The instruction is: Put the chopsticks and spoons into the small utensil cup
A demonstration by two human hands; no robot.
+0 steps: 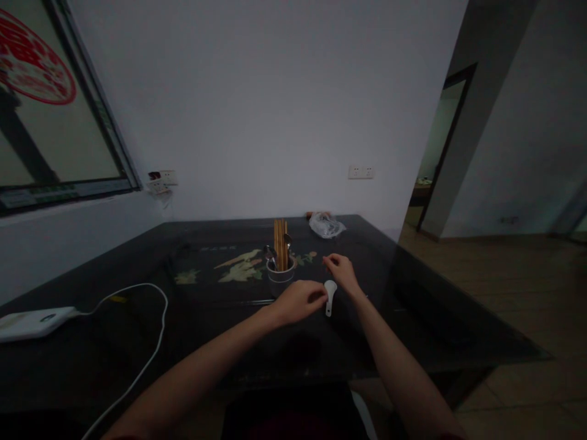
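A white soup spoon (330,287) is over the dark table, its bowl away from me and its handle toward me. My left hand (302,299) is closed, thumb and fingertips meeting at the left edge of the spoon near its neck. Beyond the spoon and to its right, my right hand (340,269) is closed too, its fingers bent together; anything between them is too small or hidden to make out. Behind my left hand stands a round utensil holder (280,278) with wooden chopsticks (280,244) and metal spoons (270,253) upright in it.
A crumpled clear plastic bag (326,226) lies at the table's far edge by the wall. On the left, a white device (36,322) trails a white cable (162,318) toward me. The dark table (220,360) has a floral and bird picture; its right edge borders the floor.
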